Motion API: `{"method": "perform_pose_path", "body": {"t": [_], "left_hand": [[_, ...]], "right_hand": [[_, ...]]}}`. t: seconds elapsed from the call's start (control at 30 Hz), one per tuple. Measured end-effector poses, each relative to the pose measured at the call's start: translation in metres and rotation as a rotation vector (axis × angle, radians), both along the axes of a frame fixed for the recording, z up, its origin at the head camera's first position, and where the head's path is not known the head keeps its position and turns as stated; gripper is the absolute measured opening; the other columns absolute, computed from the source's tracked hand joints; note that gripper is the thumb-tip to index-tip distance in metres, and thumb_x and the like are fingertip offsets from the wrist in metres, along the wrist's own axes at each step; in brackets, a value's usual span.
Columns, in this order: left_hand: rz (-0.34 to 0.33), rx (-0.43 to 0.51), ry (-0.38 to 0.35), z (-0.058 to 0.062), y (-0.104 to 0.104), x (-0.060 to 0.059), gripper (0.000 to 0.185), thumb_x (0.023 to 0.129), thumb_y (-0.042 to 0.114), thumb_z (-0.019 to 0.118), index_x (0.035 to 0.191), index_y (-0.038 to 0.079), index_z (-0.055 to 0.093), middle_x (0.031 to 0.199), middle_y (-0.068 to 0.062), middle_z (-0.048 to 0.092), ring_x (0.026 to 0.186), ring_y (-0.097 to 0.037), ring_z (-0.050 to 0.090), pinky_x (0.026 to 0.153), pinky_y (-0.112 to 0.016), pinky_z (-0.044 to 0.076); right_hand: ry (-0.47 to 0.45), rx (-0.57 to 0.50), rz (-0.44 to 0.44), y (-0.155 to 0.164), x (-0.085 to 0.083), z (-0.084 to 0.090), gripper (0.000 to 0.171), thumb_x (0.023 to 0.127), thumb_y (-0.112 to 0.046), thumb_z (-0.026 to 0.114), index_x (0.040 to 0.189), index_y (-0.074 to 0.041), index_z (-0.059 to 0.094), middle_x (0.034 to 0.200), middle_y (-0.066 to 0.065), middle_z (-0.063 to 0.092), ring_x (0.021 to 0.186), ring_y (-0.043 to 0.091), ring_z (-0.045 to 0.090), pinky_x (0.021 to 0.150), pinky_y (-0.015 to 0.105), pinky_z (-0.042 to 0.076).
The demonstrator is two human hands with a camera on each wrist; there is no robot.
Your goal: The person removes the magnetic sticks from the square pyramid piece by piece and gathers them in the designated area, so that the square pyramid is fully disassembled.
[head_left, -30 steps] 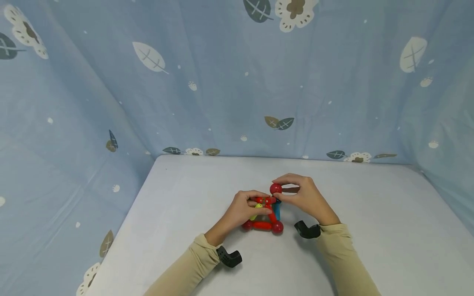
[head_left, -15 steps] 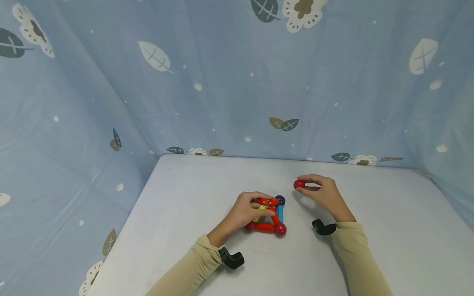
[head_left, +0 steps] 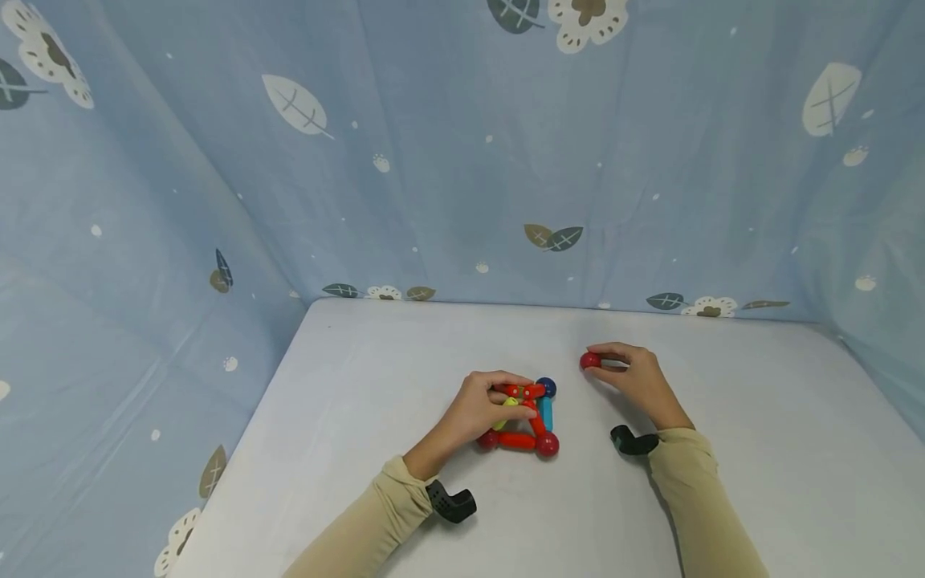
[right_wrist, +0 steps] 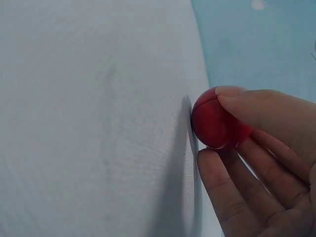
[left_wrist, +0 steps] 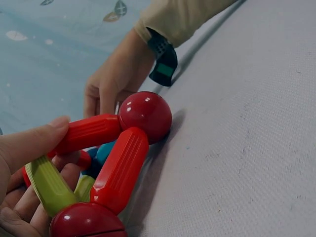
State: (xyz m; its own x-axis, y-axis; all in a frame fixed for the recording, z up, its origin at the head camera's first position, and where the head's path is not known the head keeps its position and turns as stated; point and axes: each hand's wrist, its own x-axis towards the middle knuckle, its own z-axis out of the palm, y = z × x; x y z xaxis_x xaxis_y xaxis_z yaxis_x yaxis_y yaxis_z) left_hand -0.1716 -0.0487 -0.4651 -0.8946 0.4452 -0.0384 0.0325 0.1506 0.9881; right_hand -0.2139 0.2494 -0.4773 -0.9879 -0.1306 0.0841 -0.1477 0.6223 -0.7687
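Observation:
A small frame of red, blue and yellow-green sticks joined by red and blue balls (head_left: 526,417) (left_wrist: 113,163) stands on the white table (head_left: 405,377). My left hand (head_left: 482,409) grips its top red stick, thumb on the stick in the left wrist view. My right hand (head_left: 627,371) (right_wrist: 256,148) rests on the table to the right of the frame and pinches a loose red ball (head_left: 589,360) (right_wrist: 217,118) between thumb and fingers, low against the tabletop.
Blue leaf-print cloth (head_left: 462,144) walls the table at the back and both sides. Bare white tabletop (right_wrist: 89,118) lies to the left of the ball, and more of it (left_wrist: 247,148) to the right of the frame.
My right hand has pulled the red ball off the top of the frame, carried it right and lowered it to the table. The left hand has kept its hold.

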Motion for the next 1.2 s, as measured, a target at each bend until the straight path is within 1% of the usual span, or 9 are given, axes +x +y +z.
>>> {"method": "perform_pose_path", "body": {"t": [0.23, 0.4, 0.7, 0.87, 0.97, 1.03, 1.1, 1.2], "left_hand": [[-0.003, 0.005, -0.002, 0.0015, -0.0006, 0.0002, 0.042, 0.085, 0.012, 0.085, 0.125, 0.01, 0.074, 0.115, -0.015, 0.076, 0.08, -0.01, 0.075, 0.069, -0.019, 0.057], [-0.002, 0.006, -0.001, 0.0014, -0.0011, 0.0004, 0.041, 0.086, 0.011, 0.085, 0.125, 0.01, 0.074, 0.115, -0.016, 0.076, 0.08, -0.01, 0.075, 0.067, -0.018, 0.055], [-0.008, 0.016, -0.022, 0.0003, -0.001, 0.0004, 0.042, 0.085, 0.014, 0.086, 0.125, 0.01, 0.074, 0.112, -0.015, 0.077, 0.079, -0.011, 0.075, 0.068, -0.021, 0.057], [-0.004, 0.008, -0.02, 0.0006, -0.001, 0.0006, 0.042, 0.085, 0.014, 0.086, 0.125, 0.011, 0.074, 0.114, -0.014, 0.077, 0.078, -0.01, 0.075, 0.068, -0.022, 0.058], [-0.004, 0.009, -0.018, 0.0009, -0.001, 0.0008, 0.042, 0.085, 0.014, 0.086, 0.125, 0.011, 0.074, 0.114, -0.014, 0.076, 0.078, -0.009, 0.074, 0.068, -0.02, 0.057], [-0.005, 0.009, -0.016, 0.0006, -0.0007, 0.0008, 0.042, 0.085, 0.014, 0.086, 0.125, 0.012, 0.074, 0.115, -0.014, 0.076, 0.079, -0.01, 0.075, 0.068, -0.02, 0.057], [-0.006, 0.011, -0.017, 0.0002, -0.0003, 0.0007, 0.042, 0.085, 0.014, 0.085, 0.125, 0.012, 0.074, 0.115, -0.014, 0.076, 0.079, -0.01, 0.075, 0.068, -0.021, 0.057], [-0.007, 0.012, -0.02, -0.0004, -0.0008, 0.0011, 0.042, 0.086, 0.014, 0.085, 0.126, 0.012, 0.074, 0.115, -0.014, 0.076, 0.08, -0.011, 0.075, 0.068, -0.02, 0.057]], "right_hand": [[-0.02, 0.018, 0.006, -0.0002, -0.0013, -0.0011, 0.04, 0.09, -0.008, 0.079, 0.129, -0.001, 0.069, 0.132, 0.024, 0.068, 0.122, 0.042, 0.066, 0.097, 0.046, 0.056], [-0.043, 0.018, 0.008, -0.0006, -0.0009, -0.0008, 0.042, 0.091, -0.01, 0.078, 0.131, -0.002, 0.068, 0.135, 0.024, 0.066, 0.121, 0.042, 0.067, 0.098, 0.049, 0.056], [-0.059, 0.024, 0.007, -0.0003, -0.0012, -0.0026, 0.044, 0.091, -0.013, 0.08, 0.132, -0.003, 0.068, 0.135, 0.023, 0.066, 0.12, 0.04, 0.068, 0.098, 0.048, 0.056], [-0.054, 0.03, 0.01, -0.0005, -0.0012, -0.0026, 0.044, 0.091, -0.013, 0.08, 0.132, -0.003, 0.068, 0.135, 0.023, 0.066, 0.12, 0.04, 0.068, 0.098, 0.048, 0.056], [-0.059, 0.028, 0.011, -0.0004, -0.001, -0.0023, 0.047, 0.09, -0.014, 0.08, 0.134, -0.003, 0.066, 0.137, 0.023, 0.065, 0.121, 0.041, 0.067, 0.098, 0.049, 0.056], [-0.061, 0.024, 0.003, 0.0, -0.0001, -0.0012, 0.053, 0.09, -0.018, 0.081, 0.138, -0.005, 0.063, 0.14, 0.023, 0.063, 0.125, 0.041, 0.064, 0.099, 0.05, 0.055], [-0.034, 0.009, -0.009, 0.0, 0.0014, 0.0012, 0.06, 0.09, -0.021, 0.082, 0.143, -0.005, 0.059, 0.145, 0.022, 0.059, 0.132, 0.042, 0.059, 0.102, 0.053, 0.052], [0.051, -0.04, -0.045, -0.0027, 0.0051, 0.0062, 0.066, 0.089, -0.024, 0.083, 0.147, -0.006, 0.055, 0.151, 0.018, 0.054, 0.14, 0.04, 0.051, 0.107, 0.054, 0.048]]}}
